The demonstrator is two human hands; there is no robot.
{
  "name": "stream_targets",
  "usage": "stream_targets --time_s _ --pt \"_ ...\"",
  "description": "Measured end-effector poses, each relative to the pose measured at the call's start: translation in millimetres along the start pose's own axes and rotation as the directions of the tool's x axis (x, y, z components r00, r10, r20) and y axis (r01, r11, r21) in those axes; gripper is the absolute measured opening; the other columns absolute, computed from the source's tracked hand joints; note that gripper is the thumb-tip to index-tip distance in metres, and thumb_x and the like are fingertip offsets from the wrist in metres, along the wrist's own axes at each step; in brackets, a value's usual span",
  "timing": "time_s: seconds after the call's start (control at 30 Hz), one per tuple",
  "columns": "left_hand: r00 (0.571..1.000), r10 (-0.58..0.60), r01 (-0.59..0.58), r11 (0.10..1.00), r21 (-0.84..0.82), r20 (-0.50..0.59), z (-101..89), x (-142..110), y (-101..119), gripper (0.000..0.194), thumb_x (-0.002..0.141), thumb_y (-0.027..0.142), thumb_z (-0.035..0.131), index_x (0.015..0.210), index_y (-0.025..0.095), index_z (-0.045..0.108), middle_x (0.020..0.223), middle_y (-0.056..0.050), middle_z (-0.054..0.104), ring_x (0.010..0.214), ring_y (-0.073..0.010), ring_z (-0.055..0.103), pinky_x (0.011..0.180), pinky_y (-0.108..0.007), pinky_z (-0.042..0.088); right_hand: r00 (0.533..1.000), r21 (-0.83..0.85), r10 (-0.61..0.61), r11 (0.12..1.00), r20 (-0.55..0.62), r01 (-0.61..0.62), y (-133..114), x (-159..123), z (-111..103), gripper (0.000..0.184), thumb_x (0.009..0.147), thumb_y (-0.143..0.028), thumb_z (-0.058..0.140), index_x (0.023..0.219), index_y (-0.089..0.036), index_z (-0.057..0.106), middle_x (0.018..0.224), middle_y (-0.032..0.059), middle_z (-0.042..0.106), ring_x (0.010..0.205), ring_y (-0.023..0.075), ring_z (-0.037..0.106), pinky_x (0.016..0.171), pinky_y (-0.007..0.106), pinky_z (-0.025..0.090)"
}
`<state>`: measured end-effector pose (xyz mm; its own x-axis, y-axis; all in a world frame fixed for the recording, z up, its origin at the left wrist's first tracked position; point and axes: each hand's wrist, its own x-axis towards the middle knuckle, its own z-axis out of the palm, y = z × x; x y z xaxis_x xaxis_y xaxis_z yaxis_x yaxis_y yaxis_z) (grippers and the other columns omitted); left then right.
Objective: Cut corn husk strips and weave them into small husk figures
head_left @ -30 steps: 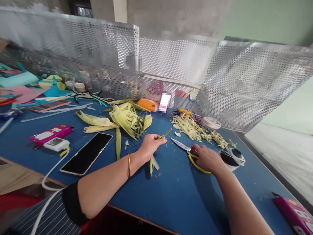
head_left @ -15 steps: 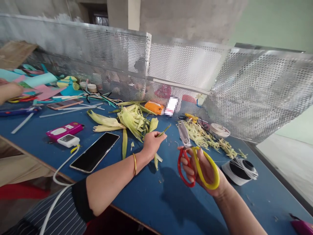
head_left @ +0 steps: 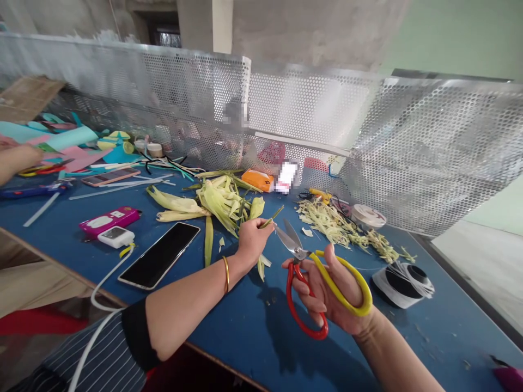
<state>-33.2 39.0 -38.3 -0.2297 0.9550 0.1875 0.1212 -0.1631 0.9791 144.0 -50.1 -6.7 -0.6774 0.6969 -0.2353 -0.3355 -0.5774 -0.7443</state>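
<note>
My left hand (head_left: 252,239) is closed in a pinch on a thin green strip of corn husk (head_left: 273,216), whose tip sticks out past the fingers. In my right hand (head_left: 330,291) are scissors (head_left: 300,253) with one red and one yellow handle, their blades parted. The blade tips point at the pinched strip, close to my left fingertips. A pile of pale green corn husks (head_left: 220,201) lies just behind my left hand. Beyond the scissors sits a heap of cut husk scraps (head_left: 327,220). A small pale scrap (head_left: 307,232) lies near the blades.
A black phone (head_left: 160,256), a magenta device (head_left: 109,220) and a white cable (head_left: 95,299) are on the left. A spool of white thread (head_left: 402,284) stands at right. Perforated metal panels (head_left: 302,103) line the back. A co-worker's hand (head_left: 18,160) is at far left.
My right hand has brought the scissors leftward to my left hand, and the blades are now parted wider. A small pale scrap now shows on the table near the blades.
</note>
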Motion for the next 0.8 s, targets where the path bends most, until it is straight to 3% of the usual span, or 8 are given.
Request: stream_targets --time_s 0.57,0.8 --pt "0.999 -0.008 0.006 1.000 0.029 0.044 2.5 -5.9 1.9 0.019 0.068 0.033 0.063 0.067 0.015 0.069 0.060 0.001 0.060 0.057 -0.0123 0.048 0.054 -0.024 0.032 1.000 0.016 -0.028 0.999 0.001 0.028 1.3 3.8 1.0 0.073 0.085 -0.078 0.032 0.109 -0.015 0.060 0.067 -0.0014 0.052 0.039 0.0063 0.041 0.038 0.024 0.052" --pt "0.998 -0.019 0.017 0.998 0.053 0.053 2.9 -6.5 0.9 0.019 0.068 0.033 0.062 0.065 0.016 0.069 0.055 0.003 0.056 0.054 -0.0114 0.045 0.052 -0.024 0.030 0.997 -0.004 -0.011 1.000 -0.073 0.011 1.9 3.5 0.8 0.066 0.087 -0.074 0.036 0.107 -0.016 0.060 0.061 -0.0062 0.045 0.033 0.0027 0.028 0.031 0.018 0.043"
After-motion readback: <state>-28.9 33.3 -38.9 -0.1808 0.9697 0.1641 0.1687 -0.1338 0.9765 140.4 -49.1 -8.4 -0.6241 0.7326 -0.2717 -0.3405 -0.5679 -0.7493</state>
